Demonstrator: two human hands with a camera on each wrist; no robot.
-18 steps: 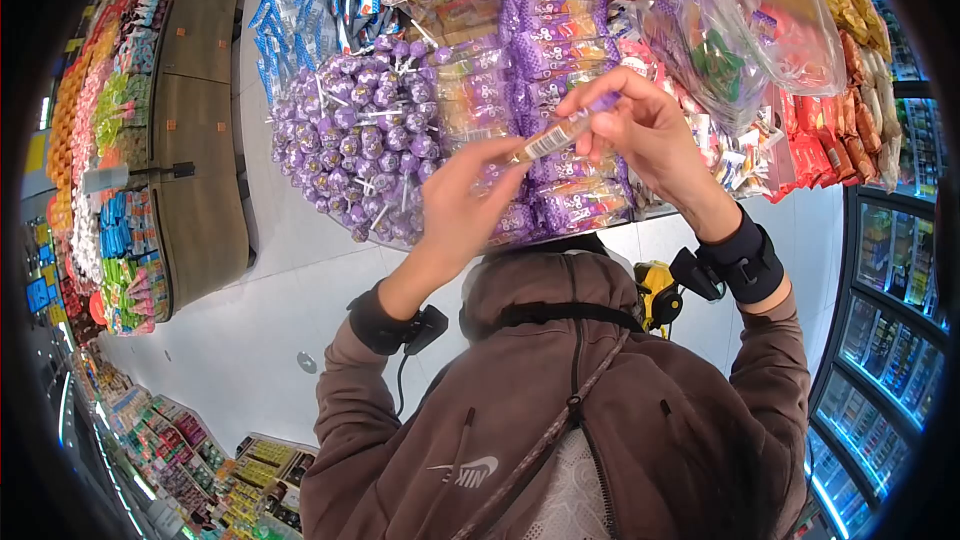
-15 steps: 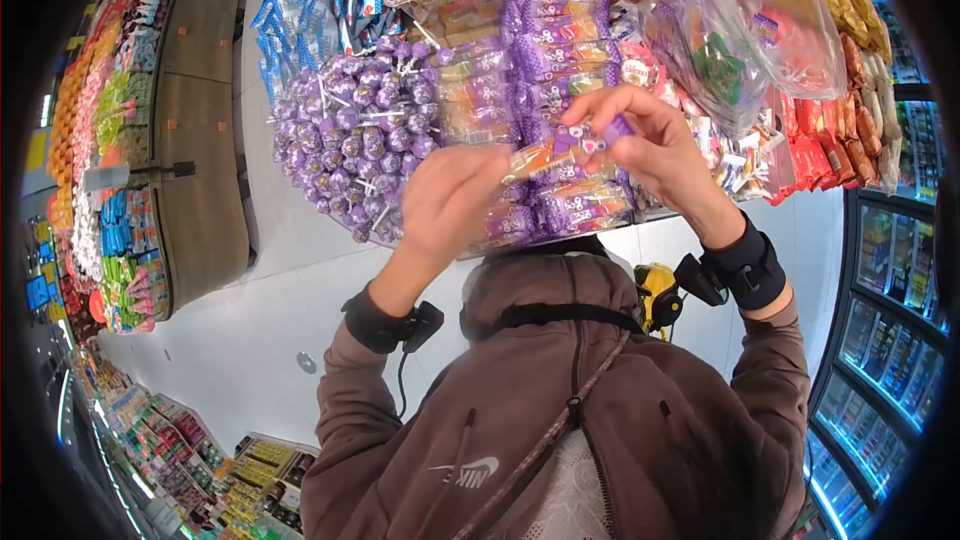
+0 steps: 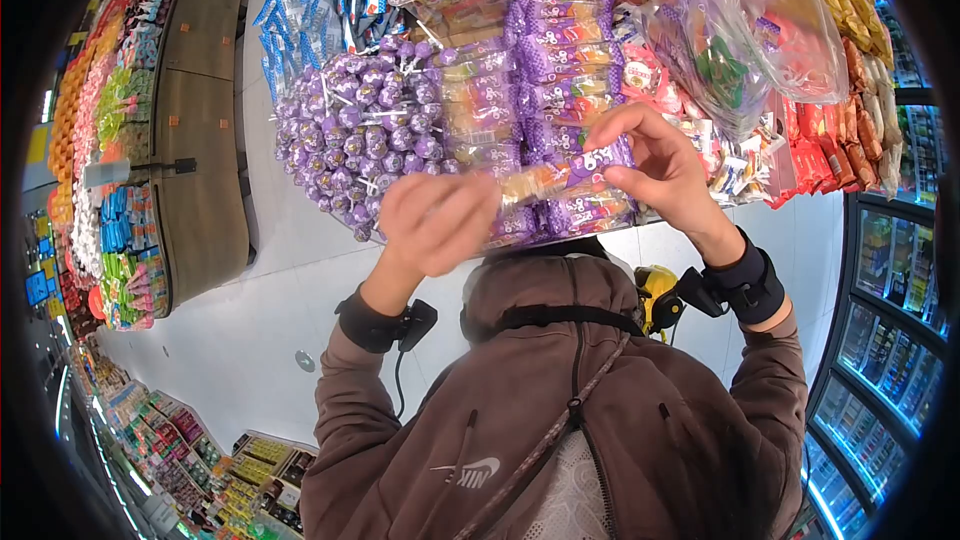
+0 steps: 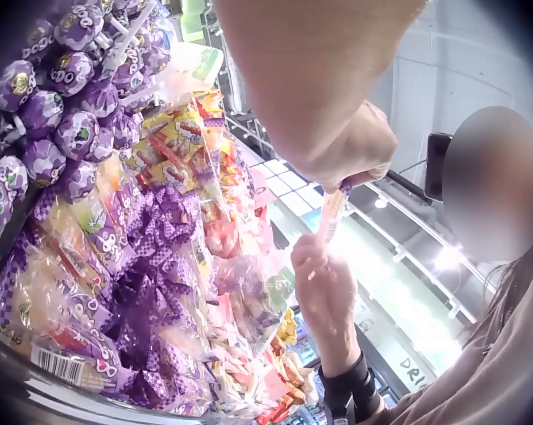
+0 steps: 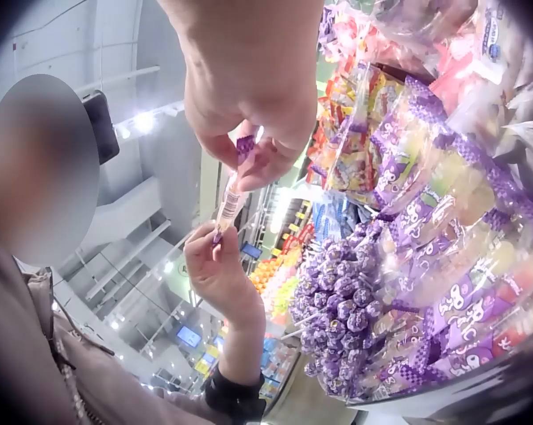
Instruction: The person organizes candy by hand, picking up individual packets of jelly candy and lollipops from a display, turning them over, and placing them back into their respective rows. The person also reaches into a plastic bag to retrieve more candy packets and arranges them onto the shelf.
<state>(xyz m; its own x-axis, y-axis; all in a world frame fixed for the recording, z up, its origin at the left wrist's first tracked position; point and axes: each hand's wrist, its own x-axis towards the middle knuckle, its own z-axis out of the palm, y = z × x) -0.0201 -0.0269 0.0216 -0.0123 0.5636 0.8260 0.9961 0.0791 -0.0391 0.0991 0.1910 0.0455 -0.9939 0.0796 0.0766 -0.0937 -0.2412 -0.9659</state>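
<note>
A small purple-and-clear wrapped candy packet point(image 3: 545, 181) is stretched between both hands above the display. The left hand point(image 3: 437, 222), blurred, pinches its left end; the right wrist view shows the fingertips of that hand point(image 5: 220, 270) at the lower end of the packet point(image 5: 228, 205). Thumb and fingers of the right hand point(image 3: 656, 168) grip the purple end. In the left wrist view a barcode-like patch shows on the packet point(image 4: 331, 212). Below the hands lie rows of similar purple packets point(image 3: 570, 55), beside a mound of purple round lollipops point(image 3: 350, 140).
Blue-and-white packets point(image 3: 290, 25) lie at the display's back left. A clear plastic bag point(image 3: 735, 50) and red packets point(image 3: 808, 145) sit on the right. A wooden shelf unit point(image 3: 205, 120) stands left, lit glass-front shelves point(image 3: 895, 330) right.
The left hand has moved left and slightly down, the right hand slightly down. The packet has turned so its purple printed side shows instead of the barcode in the head view.
</note>
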